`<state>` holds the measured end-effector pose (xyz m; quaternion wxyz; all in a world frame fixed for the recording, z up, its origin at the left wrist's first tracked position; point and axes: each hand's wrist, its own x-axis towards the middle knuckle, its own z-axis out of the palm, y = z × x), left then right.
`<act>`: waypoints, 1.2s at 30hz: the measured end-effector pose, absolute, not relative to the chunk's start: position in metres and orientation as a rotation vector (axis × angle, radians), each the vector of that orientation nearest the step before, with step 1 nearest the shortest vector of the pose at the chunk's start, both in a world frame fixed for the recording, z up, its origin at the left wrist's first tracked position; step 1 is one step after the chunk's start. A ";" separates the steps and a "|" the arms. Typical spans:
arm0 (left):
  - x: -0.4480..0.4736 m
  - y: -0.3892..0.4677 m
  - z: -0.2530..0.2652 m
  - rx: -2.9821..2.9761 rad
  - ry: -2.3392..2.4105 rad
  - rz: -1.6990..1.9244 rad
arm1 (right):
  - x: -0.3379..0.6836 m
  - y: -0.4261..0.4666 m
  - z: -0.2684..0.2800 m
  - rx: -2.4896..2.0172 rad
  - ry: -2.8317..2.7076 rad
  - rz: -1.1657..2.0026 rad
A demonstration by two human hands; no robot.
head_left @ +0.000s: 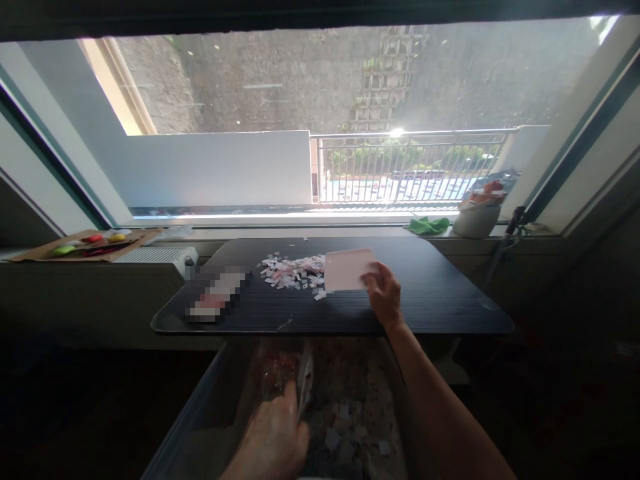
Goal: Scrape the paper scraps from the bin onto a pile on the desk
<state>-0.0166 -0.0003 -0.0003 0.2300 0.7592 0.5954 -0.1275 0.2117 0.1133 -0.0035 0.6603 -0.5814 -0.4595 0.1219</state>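
Note:
My right hand (384,293) pinches a pale, flat rectangular card (347,270) by its right end, just above the dark table (430,307). Beside the card's left edge lies a loose heap of small paper scraps (293,270), partly covered by it. Lower down, below the table's front edge, my left hand (273,430) is closed and blurred. It is at a shiny clear plastic thing (277,367) with something reddish in it; what the fingers grip is not clear. More pale scraps (345,433) lie in the dim space to its right.
A pixelated object (217,297) lies on the table's left side. A green cloth (429,226) and a filled white pot (477,217) stand on the windowsill. To the left, a brown board (30,250) with colourful items rests by a radiator (165,259).

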 end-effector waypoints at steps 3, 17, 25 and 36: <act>-0.014 -0.001 0.004 2.064 1.636 -0.385 | 0.209 0.111 -0.003 -1.375 -1.121 0.276; -0.004 0.001 0.009 1.865 1.901 -0.445 | 0.214 0.093 -0.001 -1.463 -0.887 0.410; -0.001 0.020 0.013 1.758 2.015 -0.551 | 0.215 0.088 -0.007 -1.454 -0.833 0.551; -0.004 0.020 0.022 1.689 2.000 -0.535 | 0.217 0.085 -0.004 -1.574 -0.914 0.520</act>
